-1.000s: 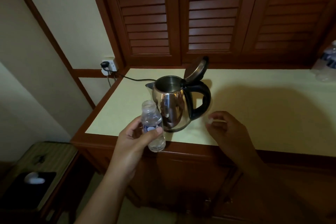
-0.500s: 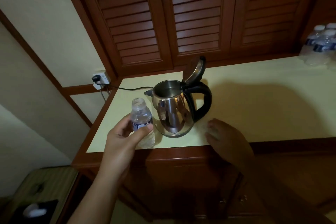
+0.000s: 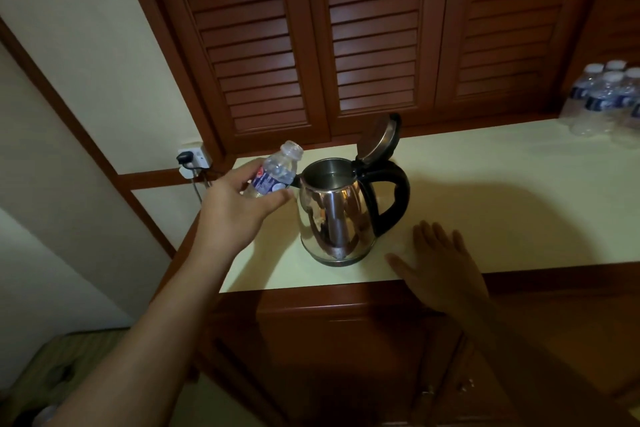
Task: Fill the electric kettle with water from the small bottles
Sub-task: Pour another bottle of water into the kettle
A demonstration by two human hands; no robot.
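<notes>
Left hand (image 3: 239, 204) gripping bottle (image 3: 275, 172) — tilted, mouth toward kettle (image 3: 332, 215)

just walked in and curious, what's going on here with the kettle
A person is filling the kettle, its lid up. The left hand holds a small uncapped bottle tilted toward the kettle's mouth; no pouring shows yet. The right hand lies flat on the countertop beside it. At far right stand more bottles.

Held the left arm (image 3: 166, 305) outstretched, left hand (image 3: 239, 201) curled round a bottle (image 3: 277, 172). Rested the right hand (image 3: 441, 267) flat, palm down, fingers (image 3: 433, 236) straight, slightly spread.
</notes>
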